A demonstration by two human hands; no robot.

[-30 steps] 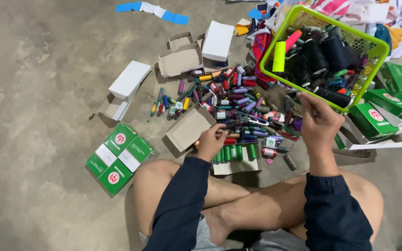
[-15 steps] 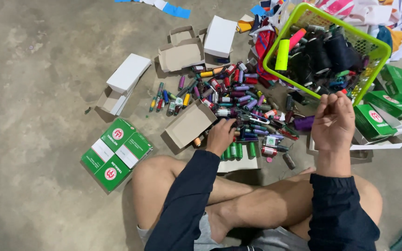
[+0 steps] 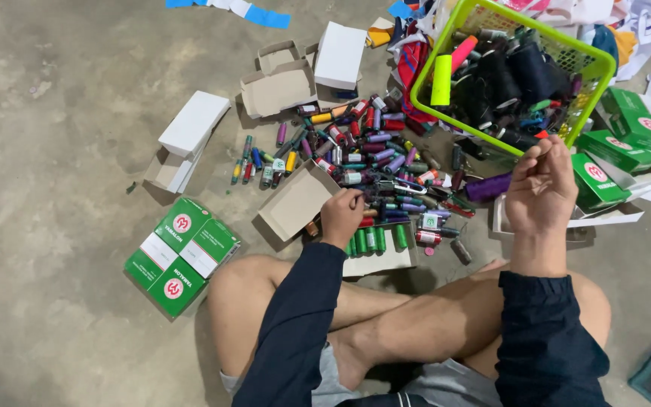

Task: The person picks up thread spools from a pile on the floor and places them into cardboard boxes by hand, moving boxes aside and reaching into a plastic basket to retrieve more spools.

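Note:
I sit cross-legged on a concrete floor in front of a heap of small coloured thread spools. My left hand rests on the near edge of the heap, fingers curled down onto the spools beside an open brown cardboard box. Its fingertips hide whatever is under them. My right hand is raised at the near rim of a lime-green plastic basket, fingers pinched together on a small red spool. The basket holds large dark thread cones and a neon yellow one.
Green and white cartons lie by my left knee, with more green cartons to the right of the basket. White and brown boxes lie open behind the heap. A row of green spools sits in a low tray by my shin.
My right hand has lifted from the spools up to the basket's near rim and its fingers have closed together. My left hand has stayed at the heap by the open box.

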